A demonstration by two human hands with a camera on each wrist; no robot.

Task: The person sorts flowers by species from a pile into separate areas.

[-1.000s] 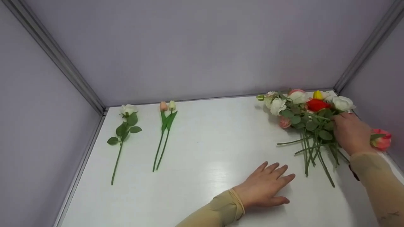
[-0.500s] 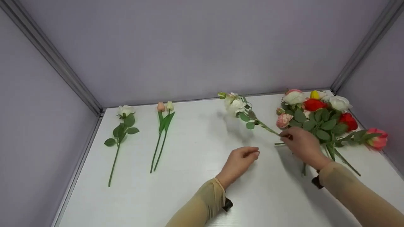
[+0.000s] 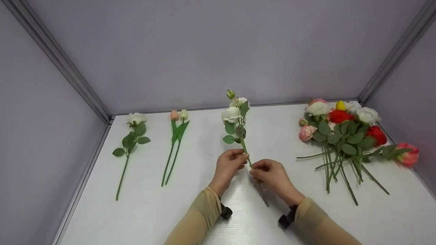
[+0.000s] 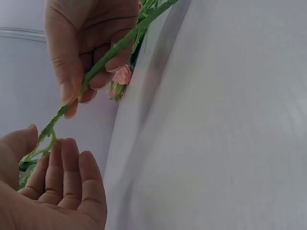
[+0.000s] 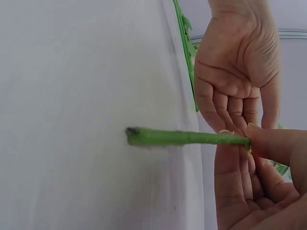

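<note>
A white artificial flower stem, with a green bud at its top and leaves below, is held tilted above the table's middle. My right hand pinches its green stalk between thumb and fingers; the stalk's cut end juts out in the right wrist view. Higher on the stalk, my left hand is beside it. In the left wrist view, the left fingers are spread loosely, and the stalk passes between thumb and fingers without a firm pinch.
A pile of mixed flowers lies at the table's right. Two tulips lie left of centre, and a single white rose farther left. Grey panels wall the white table at back and sides.
My right hand has drawn the white flower stem out of the pile and carried it left to the middle. My left hand, earlier flat above the table, has moved left and up to the stalk.
</note>
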